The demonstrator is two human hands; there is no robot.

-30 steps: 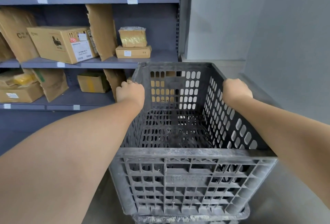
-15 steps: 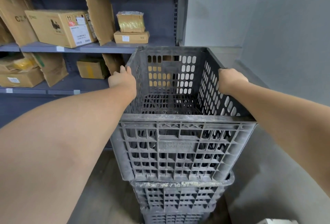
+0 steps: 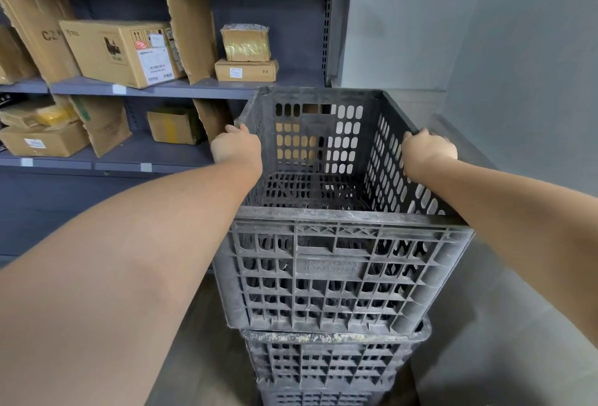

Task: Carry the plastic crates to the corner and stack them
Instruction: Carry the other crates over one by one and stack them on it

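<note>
A dark grey perforated plastic crate [image 3: 336,273] sits on top of a stack of grey crates [image 3: 326,363] in the corner by the wall. My left hand [image 3: 236,146] grips the top crate's left rim. My right hand [image 3: 427,150] grips its right rim, fingers curled over the outer edge. The top crate is empty inside. The bottom of the stack is cut off by the frame's lower edge.
A grey metal shelving unit [image 3: 181,90] stands to the left, filled with cardboard boxes [image 3: 123,52]. Grey walls [image 3: 504,49] close the corner behind and to the right. Bare concrete floor [image 3: 194,357] lies left of the stack.
The held crate has come down onto the stack below it, and more of the lower crates shows now. Both hands have stayed on the rims.
</note>
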